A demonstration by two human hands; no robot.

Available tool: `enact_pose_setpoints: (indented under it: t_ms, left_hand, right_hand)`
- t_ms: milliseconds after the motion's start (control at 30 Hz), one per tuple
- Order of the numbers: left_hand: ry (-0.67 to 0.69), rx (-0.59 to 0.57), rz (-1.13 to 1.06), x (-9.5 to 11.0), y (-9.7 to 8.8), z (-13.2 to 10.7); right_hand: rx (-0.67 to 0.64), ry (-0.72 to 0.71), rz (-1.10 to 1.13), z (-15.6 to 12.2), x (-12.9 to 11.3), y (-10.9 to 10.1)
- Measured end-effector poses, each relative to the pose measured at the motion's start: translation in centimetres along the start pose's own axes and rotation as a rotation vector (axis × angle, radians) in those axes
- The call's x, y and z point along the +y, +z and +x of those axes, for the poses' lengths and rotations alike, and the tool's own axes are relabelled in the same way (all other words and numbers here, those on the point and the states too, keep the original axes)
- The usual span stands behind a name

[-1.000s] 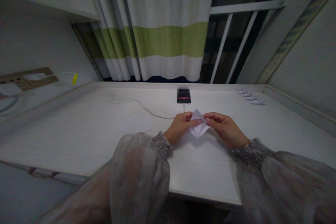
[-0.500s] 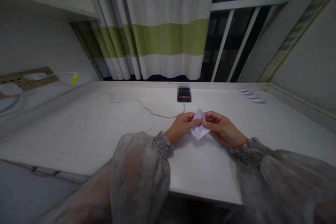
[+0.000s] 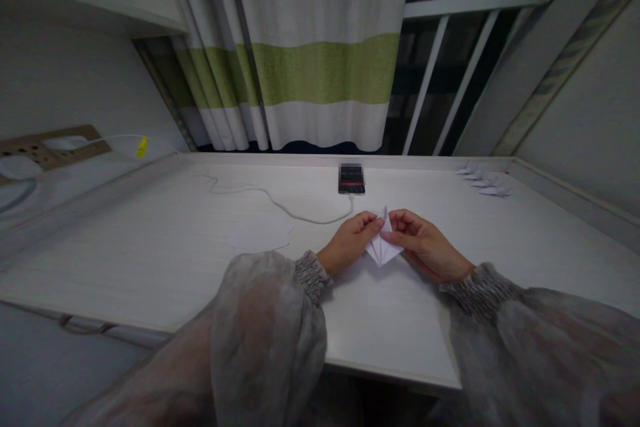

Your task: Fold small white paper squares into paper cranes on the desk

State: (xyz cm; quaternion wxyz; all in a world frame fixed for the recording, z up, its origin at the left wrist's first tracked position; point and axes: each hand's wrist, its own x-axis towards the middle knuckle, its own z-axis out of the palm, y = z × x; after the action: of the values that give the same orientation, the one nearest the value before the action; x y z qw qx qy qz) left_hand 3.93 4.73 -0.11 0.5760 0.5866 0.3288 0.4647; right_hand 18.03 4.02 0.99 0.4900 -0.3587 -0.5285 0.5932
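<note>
A small piece of folded white paper [image 3: 382, 252] is held up between both hands over the near middle of the white desk. Its shape is a kite-like diamond, with creases fanning from the lower point and a narrow tip rising at the top. My left hand [image 3: 350, 240] pinches its left edge, thumb on the front face. On the other side, my right hand [image 3: 425, 244] grips the right edge, its thumb pressed near the centre of the paper. The fingers behind the paper are partly hidden.
Beyond the hands lies a phone [image 3: 351, 179] with a white cable [image 3: 270, 199] trailing left. White paper sheets [image 3: 260, 233] rest left of the hands. Several folded paper pieces [image 3: 485, 181] sit at the back right. A power strip [image 3: 55, 152] is at the far left.
The paper's upper part has narrowed into a slimmer, more upright tip. My left hand has turned slightly and shifted a little right; my right hand stays almost in place.
</note>
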Motion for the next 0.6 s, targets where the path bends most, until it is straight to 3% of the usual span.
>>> enact_pose_setpoints:
  t_ms: [200, 600]
  left_hand:
    - [-0.043, -0.098, -0.05, 0.55, -0.02, -0.17]
    - [-0.083, -0.133, -0.088, -0.05, -0.44, 0.18]
  right_hand:
    - [0.024, -0.001, -0.001, -0.08, 0.0, -0.16]
    - [0.051, 0.014, -0.038, -0.1, -0.3, -0.09]
